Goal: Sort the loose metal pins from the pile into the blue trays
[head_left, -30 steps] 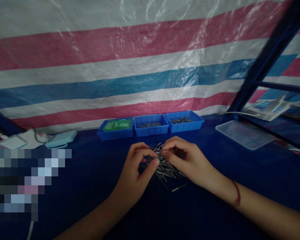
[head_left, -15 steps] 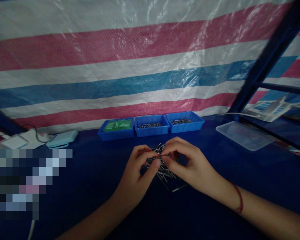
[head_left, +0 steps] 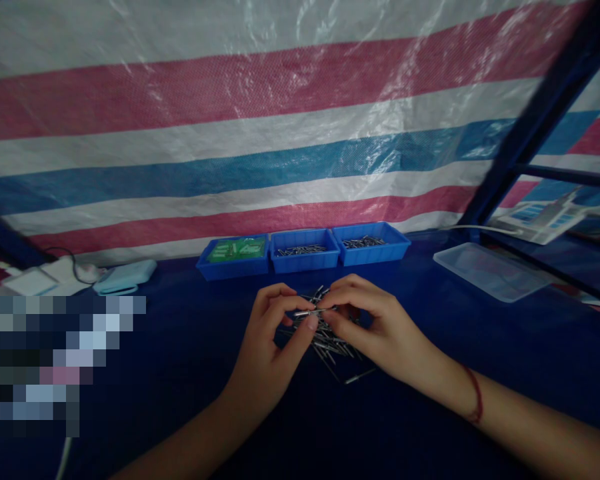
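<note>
One metal pin [head_left: 306,313], mostly hidden a moment ago, now shows, pinched in the narrow grips of the left hand [head_left: 270,337] and right hand [head_left: 383,320] above the pile of pins [head_left: 331,345].

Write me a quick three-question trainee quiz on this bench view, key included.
1. True or false: the left hand and the right hand both hold the same metal pin.
2. Where are the green contents?
A) left-hand blue tray
B) middle blue tray
C) right-hand blue tray
3. Fill in: the red wristband is on the person's ____ arm.

Key: 1 true; 2 A; 3 right.
</note>
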A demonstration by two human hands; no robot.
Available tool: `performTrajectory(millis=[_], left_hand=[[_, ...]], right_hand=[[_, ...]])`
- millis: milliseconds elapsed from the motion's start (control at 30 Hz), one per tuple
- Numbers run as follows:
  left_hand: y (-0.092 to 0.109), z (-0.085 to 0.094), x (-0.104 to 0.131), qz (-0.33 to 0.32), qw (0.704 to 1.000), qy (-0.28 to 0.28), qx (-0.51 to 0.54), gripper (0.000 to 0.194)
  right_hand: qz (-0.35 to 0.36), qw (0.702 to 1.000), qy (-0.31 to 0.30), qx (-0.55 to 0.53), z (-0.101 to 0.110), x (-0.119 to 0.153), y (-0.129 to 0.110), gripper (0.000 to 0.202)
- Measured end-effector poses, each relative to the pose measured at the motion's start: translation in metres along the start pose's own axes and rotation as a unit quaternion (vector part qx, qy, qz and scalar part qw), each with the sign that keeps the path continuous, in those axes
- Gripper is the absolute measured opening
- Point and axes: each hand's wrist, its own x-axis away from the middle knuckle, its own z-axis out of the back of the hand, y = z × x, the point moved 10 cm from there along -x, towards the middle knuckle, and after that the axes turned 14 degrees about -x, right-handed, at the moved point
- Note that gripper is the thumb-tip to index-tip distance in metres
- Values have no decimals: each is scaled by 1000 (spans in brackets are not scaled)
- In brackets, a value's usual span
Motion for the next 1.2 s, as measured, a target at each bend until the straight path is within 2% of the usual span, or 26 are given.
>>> performTrajectory(millis=[333, 433, 467, 533, 600, 633, 733, 800, 867, 933, 1100, 1200], left_hand=[[-3, 2, 0, 13, 1000, 8, 6, 3], [-7, -3, 2, 26, 1000, -4, 11, 9], [-8, -4, 2, 31, 999, -9, 13, 14], [-8, -7, 4, 35, 999, -14, 17, 26], [-4, -10, 5, 24, 999, -23, 9, 29], [-1, -11, 5, 15, 999, -30, 2, 28], [4, -12, 4, -5, 998, -52, -25, 26], [3, -11, 1, -13, 997, -59, -49, 24], [-1, -12, -4, -25, 993, -69, -89, 22], [-7, -14, -8, -42, 985, -83, -142, 22], [-24, -26, -13, -73, 962, -140, -222, 21], [-26, -30, -12, -92, 954, -160, -236, 19]], right_hand=[[-29, 998, -39, -37, -10, 0, 13, 13], [-34, 998, -34, -42, -3, -6, 17, 13], [-28, 999, -14, -26, 6, -9, 20, 13], [-7, 997, 62, 41, 37, -16, 25, 15], [12, 974, 165, 154, 79, -19, 31, 18], [6, 956, 194, 218, 97, -21, 38, 20], [-24, 900, 223, 373, 132, -23, 59, 27], [-40, 885, 222, 406, 142, -22, 69, 36], [-53, 889, 216, 399, 141, -20, 74, 39], [-59, 903, 199, 377, 129, -19, 72, 36], [-45, 938, 109, 325, 84, -18, 49, 33], [-31, 950, 67, 302, 61, -15, 32, 30]])
